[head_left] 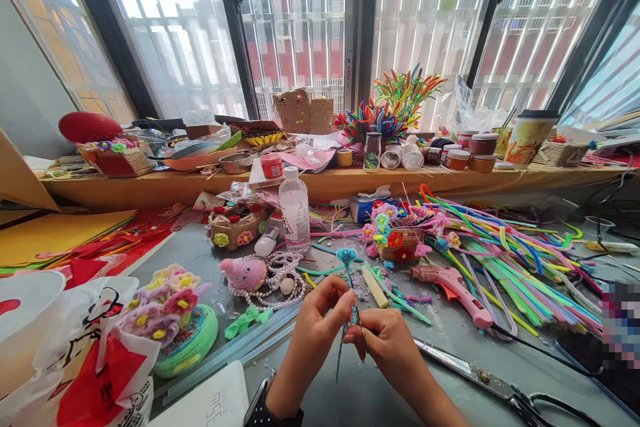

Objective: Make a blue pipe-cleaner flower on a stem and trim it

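A blue pipe-cleaner flower (347,255) stands upright between my hands, its thin stem running down below my fingers. My left hand (320,313) pinches the stem just under the fuzzy head. Close beside it, my right hand (385,337) is closed at the lower stem, fingertips pressed together. A thin dark piece shows between the hands; I cannot make out what it is. Behind them lies a cream-coloured stick (375,287). To the right, a pink glue gun (457,290) rests on the grey table (345,400), with large scissors (470,370) nearer me.
Bundled pipe cleaners (520,280) spread across the right side. A flower-covered basket (400,243) and a plastic bottle (295,210) stand at the back. Left are crocheted flowers (163,307), clear glue sticks (240,347) and a white box (210,400). A cluttered ledge (320,180) runs below the windows.
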A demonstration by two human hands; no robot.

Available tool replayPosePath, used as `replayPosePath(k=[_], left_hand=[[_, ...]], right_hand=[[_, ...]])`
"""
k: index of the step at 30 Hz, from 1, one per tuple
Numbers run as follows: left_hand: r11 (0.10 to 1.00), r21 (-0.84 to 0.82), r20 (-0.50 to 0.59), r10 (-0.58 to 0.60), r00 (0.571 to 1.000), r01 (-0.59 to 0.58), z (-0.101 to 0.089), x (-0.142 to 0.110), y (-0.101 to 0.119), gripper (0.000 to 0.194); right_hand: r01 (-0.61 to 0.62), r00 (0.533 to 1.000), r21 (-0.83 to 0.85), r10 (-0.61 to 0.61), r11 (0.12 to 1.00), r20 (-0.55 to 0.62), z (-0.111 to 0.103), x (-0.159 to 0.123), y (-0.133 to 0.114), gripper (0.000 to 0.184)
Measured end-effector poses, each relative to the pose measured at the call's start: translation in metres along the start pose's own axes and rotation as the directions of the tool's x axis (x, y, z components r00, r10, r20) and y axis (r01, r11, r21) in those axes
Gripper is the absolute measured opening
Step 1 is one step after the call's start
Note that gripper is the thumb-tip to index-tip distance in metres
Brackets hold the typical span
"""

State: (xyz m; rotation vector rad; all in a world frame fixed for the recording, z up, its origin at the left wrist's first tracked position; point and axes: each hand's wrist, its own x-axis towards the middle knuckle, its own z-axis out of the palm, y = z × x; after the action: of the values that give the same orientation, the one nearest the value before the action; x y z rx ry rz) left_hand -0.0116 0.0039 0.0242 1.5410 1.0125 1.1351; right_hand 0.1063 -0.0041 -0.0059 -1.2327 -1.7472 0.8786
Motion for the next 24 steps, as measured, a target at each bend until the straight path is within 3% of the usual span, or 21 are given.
replayPosePath(k=[8, 13, 24], left_hand=[[0.999, -0.041, -0.023, -0.004, 1.0, 0.003, 0.0034, -0.0001, 0.0036, 0.017], [0.996, -0.093, -0.075, 0.001, 0.997, -0.008, 0.0039, 0.0003, 0.0029, 0.017], [0.998, -0.058, 0.056, -0.026, 0.998, 0.029, 0.0035, 0.0006, -0.0016, 0.018]], right_hand=[[0.038, 0.994, 0.146, -0.053, 0.989, 0.099, 0.0009, -0.0032, 0.0017, 0.068], [0.044, 0.988, 0.13, -0.062, 0.991, 0.142, 0.0002, -0.0034, 0.0004, 0.07], [0.051, 0.997, 0.121, -0.058, 0.991, 0.056, -0.0003, -0.0018, 0.0016, 0.07]])
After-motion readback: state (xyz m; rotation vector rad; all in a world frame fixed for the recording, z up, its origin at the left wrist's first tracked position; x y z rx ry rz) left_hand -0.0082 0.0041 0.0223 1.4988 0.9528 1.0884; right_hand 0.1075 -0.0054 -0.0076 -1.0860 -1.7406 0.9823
